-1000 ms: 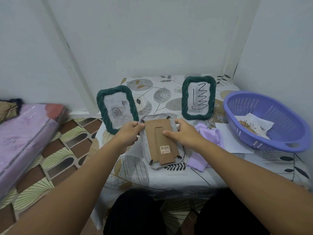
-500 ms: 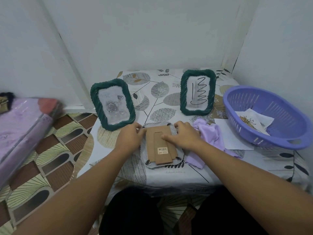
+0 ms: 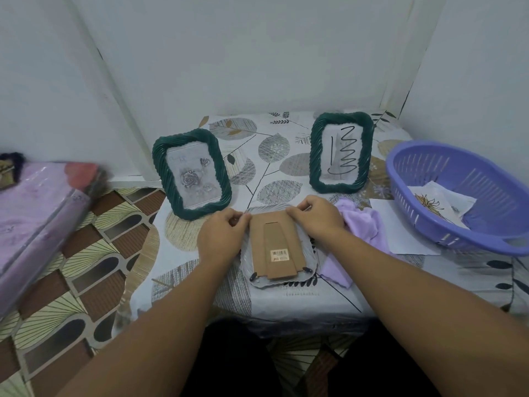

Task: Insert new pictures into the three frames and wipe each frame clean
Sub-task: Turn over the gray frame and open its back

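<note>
A grey frame (image 3: pixel 282 277) lies face down on the table, its brown cardboard back (image 3: pixel 279 247) with a barcode sticker facing up. My left hand (image 3: pixel 221 234) presses on its top left corner and my right hand (image 3: pixel 316 217) on its top right corner, fingertips at the back's upper edge. Two green twisted-rim frames stand upright behind: one with a rose picture (image 3: pixel 192 173) at left, one with a black zigzag drawing (image 3: pixel 341 152) at right. A lilac cloth (image 3: pixel 362 224) lies crumpled just right of the grey frame.
A purple plastic basket (image 3: pixel 463 196) holding paper pictures (image 3: pixel 438 200) sits at the table's right, with a white sheet (image 3: pixel 400 239) under its near edge. The small table (image 3: pixel 286 305) stands in a wall corner. A purple wrapped bundle (image 3: pixel 34 219) lies on the patterned floor at left.
The grey frame has been lowered from a tilted hold to lie flat on the table. Both hands have moved to its top corners.
</note>
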Motion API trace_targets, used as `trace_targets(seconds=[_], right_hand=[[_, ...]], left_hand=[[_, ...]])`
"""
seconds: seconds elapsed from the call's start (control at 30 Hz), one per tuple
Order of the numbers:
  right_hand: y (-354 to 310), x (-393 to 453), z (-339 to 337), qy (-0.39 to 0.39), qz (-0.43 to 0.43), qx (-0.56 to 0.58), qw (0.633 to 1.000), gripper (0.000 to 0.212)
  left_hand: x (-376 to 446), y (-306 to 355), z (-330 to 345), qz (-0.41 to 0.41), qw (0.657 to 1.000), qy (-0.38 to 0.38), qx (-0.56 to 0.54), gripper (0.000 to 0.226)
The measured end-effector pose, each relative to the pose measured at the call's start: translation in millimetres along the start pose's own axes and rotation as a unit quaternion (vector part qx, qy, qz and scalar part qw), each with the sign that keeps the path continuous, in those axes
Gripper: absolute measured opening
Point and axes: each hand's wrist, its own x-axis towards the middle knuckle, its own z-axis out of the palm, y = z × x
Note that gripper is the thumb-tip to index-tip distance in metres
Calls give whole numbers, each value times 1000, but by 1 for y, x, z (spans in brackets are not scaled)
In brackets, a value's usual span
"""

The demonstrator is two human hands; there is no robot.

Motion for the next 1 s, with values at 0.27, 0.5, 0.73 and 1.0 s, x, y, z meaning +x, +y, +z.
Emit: trace_targets(seconds=[0.27, 0.5, 0.73, 1.0], right_hand=[[-4, 2, 1, 1, 10, -21, 1000, 37], [-9, 2, -1, -6, 10, -36, 999, 36], [-10, 5, -3, -17, 6, -46, 999, 24], [-3, 6, -9, -32, -9, -14, 999, 22]], left_hand=[[-1, 2, 0, 8, 1000, 1, 11, 24], [-1, 1, -1, 23, 1000, 0, 20, 23], [-2, 3, -2, 23, 1000, 1, 19, 24], [-3, 5, -3, 18, 1000, -4, 19, 25]])
